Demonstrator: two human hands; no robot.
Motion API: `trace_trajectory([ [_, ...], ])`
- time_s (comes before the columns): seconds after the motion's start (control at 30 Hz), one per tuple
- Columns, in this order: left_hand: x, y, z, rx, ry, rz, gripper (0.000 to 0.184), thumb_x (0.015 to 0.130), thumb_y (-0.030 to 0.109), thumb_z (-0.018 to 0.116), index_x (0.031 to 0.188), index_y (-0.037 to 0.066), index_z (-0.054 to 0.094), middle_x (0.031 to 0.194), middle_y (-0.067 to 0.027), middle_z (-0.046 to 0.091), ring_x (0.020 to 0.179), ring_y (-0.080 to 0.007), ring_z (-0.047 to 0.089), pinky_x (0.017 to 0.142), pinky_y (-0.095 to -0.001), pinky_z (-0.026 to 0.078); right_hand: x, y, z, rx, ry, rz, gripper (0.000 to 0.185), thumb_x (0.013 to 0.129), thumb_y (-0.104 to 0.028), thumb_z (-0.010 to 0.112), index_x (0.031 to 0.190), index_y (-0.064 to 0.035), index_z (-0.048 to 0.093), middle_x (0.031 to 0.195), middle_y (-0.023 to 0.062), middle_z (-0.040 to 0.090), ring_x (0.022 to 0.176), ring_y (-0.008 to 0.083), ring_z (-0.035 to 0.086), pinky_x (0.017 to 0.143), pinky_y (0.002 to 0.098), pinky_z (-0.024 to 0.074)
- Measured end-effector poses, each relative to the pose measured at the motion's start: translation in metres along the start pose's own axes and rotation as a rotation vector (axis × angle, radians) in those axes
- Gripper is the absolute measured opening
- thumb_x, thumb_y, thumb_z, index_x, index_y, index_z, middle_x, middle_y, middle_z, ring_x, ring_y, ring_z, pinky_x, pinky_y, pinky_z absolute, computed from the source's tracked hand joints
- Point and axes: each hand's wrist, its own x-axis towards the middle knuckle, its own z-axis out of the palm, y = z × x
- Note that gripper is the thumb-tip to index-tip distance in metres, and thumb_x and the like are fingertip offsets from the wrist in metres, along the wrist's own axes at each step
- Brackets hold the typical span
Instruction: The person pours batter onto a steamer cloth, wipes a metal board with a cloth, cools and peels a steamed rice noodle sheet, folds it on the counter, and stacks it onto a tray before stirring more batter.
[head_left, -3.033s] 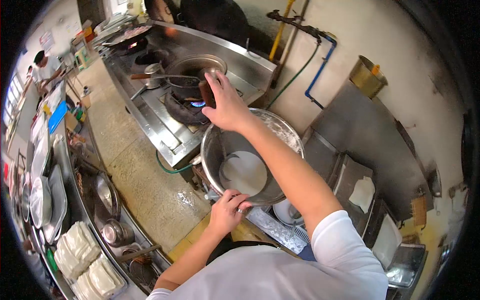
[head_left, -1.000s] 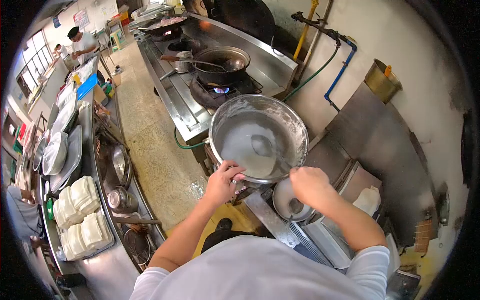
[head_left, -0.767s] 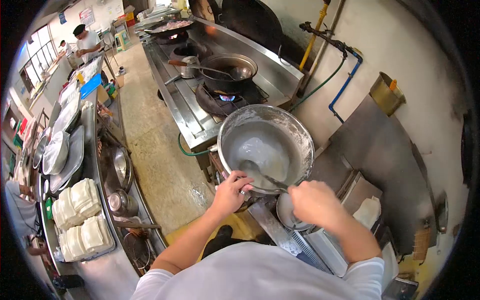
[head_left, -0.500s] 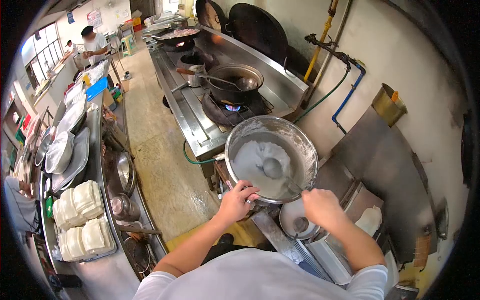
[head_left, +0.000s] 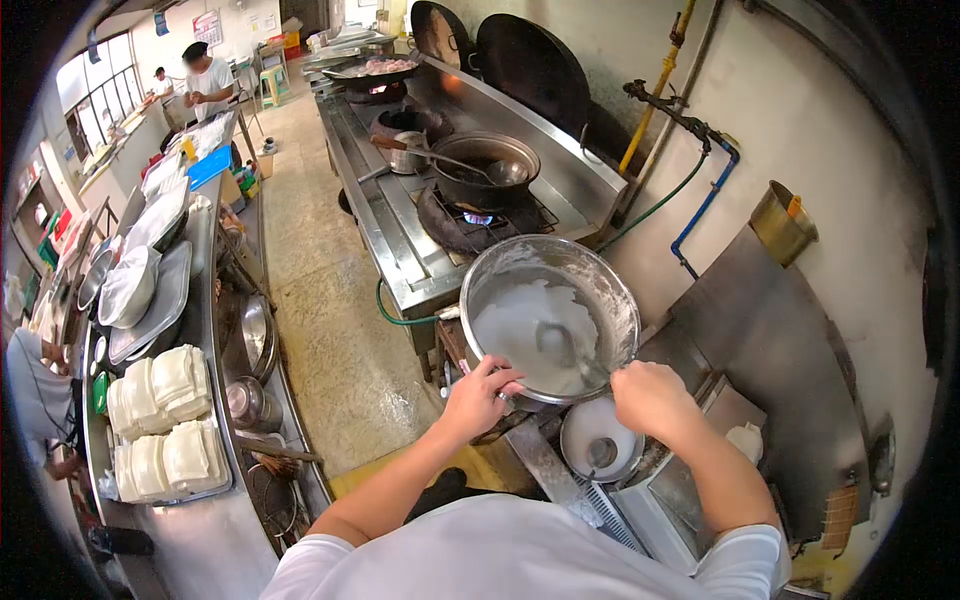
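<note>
A large metal bowl (head_left: 622, 300) holds a cloudy white liquid (head_left: 510, 325), with white residue on its inner wall. At the bowl's near left rim, my left hand (head_left: 480, 402) is closed on the edge, a ring on one finger. My right hand (head_left: 652, 400) is a fist around the handle of a ladle (head_left: 556, 343) at the near right rim. The ladle's round cup lies in the white liquid, partly blurred. Just below the bowl, between my hands, stands a smaller pan (head_left: 572, 440) with whitish contents and a round utensil in it.
Ahead, a pot (head_left: 470, 185) with a long-handled ladle across it sits over a lit burner on the steel stove (head_left: 400, 265). Trays of white folded slabs (head_left: 165, 390) stand on the left counter. A person (head_left: 208, 85) works farther back. A brass-coloured pot (head_left: 783, 222) stands right.
The ladle's cup has shifted slightly within the bowl and sits lower in the liquid; the white surface looks smoother. The whole view has moved slightly. Both hands keep their holds.
</note>
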Motion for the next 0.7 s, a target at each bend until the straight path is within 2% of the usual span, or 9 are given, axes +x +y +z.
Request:
trace_trajectory([
  [0.07, -0.001, -0.002, 0.004, 0.000, 0.023, 0.025, 0.020, 0.098, 0.023, 0.070, 0.114, 0.015, 0.076, 0.118, -0.0075, 0.066, 0.098, -0.0319, 0.070, 0.082, -0.0440, 0.057, -0.016, -0.009, -0.030, -0.025, -0.091, -0.059, 0.020, 0.086, -0.008, 0.061, 0.097, -0.0013, 0.076, 0.094, 0.0252, 0.075, 0.088, 0.0410, 0.076, 0.078, 0.0481, 0.0613],
  [0.17, 0.000, 0.000, 0.002, -0.039, 0.013, 0.015, 0.020, 0.098, 0.024, 0.070, 0.114, 0.014, 0.076, 0.116, -0.0081, 0.066, 0.096, -0.0319, 0.070, 0.081, -0.0435, 0.057, -0.009, -0.016, -0.011, 0.137, 0.036, -0.070, 0.016, 0.084, -0.011, 0.064, 0.089, -0.0003, 0.075, 0.088, 0.0257, 0.074, 0.086, 0.0429, 0.074, 0.079, 0.0513, 0.0597],
  [0.27, 0.001, 0.002, 0.000, -0.026, 0.004, -0.001, 0.021, 0.098, 0.025, 0.070, 0.114, 0.013, 0.076, 0.114, -0.0088, 0.066, 0.095, -0.0323, 0.070, 0.081, -0.0432, 0.057, 0.020, -0.010, 0.030, 0.177, 0.192, 0.067, 0.017, 0.085, -0.007, 0.062, 0.093, 0.0003, 0.076, 0.092, 0.0252, 0.075, 0.089, 0.0415, 0.075, 0.078, 0.0499, 0.0612],
  [0.37, 0.000, 0.003, -0.003, -0.006, -0.003, 0.002, 0.021, 0.097, 0.025, 0.070, 0.114, 0.013, 0.076, 0.114, -0.0089, 0.066, 0.095, -0.0323, 0.070, 0.082, -0.0436, 0.058, 0.023, 0.008, 0.037, 0.084, 0.168, 0.081, 0.016, 0.085, -0.007, 0.063, 0.090, -0.0003, 0.076, 0.090, 0.0247, 0.075, 0.088, 0.0414, 0.075, 0.078, 0.0503, 0.0613],
  [0.43, 0.001, 0.002, -0.001, 0.003, 0.014, 0.021, 0.021, 0.097, 0.025, 0.071, 0.113, 0.013, 0.077, 0.115, -0.0089, 0.066, 0.096, -0.0323, 0.071, 0.082, -0.0438, 0.058, 0.006, 0.002, 0.003, 0.026, 0.056, 0.029, 0.016, 0.084, -0.006, 0.062, 0.090, -0.0016, 0.077, 0.091, 0.0248, 0.075, 0.091, 0.0405, 0.075, 0.080, 0.0495, 0.0610],
  [0.5, 0.001, 0.004, -0.002, -0.001, 0.009, -0.003, 0.019, 0.096, 0.021, 0.071, 0.112, 0.012, 0.077, 0.115, -0.0091, 0.066, 0.096, -0.0323, 0.071, 0.082, -0.0439, 0.058, -0.011, -0.012, -0.030, -0.004, -0.053, -0.020, 0.017, 0.084, -0.006, 0.062, 0.090, -0.0015, 0.077, 0.093, 0.0252, 0.075, 0.092, 0.0405, 0.075, 0.081, 0.0491, 0.0608],
  [0.6, 0.002, 0.005, -0.001, -0.023, 0.009, -0.010, 0.017, 0.095, 0.016, 0.072, 0.111, 0.011, 0.077, 0.115, -0.0095, 0.066, 0.096, -0.0322, 0.071, 0.083, -0.0440, 0.058, -0.001, -0.014, -0.016, 0.153, 0.029, -0.049, 0.015, 0.086, -0.010, 0.063, 0.092, -0.0014, 0.074, 0.090, 0.0243, 0.074, 0.088, 0.0433, 0.073, 0.079, 0.0523, 0.0588],
  [0.7, 0.001, 0.002, 0.001, -0.079, 0.004, -0.027, 0.019, 0.093, 0.006, 0.071, 0.111, 0.010, 0.077, 0.115, -0.0100, 0.066, 0.097, -0.0321, 0.071, 0.082, -0.0434, 0.058, 0.026, -0.007, 0.018, 0.196, 0.156, 0.073, 0.018, 0.083, -0.006, 0.062, 0.094, 0.0006, 0.075, 0.095, 0.0249, 0.074, 0.092, 0.0418, 0.075, 0.081, 0.0493, 0.0604],
])
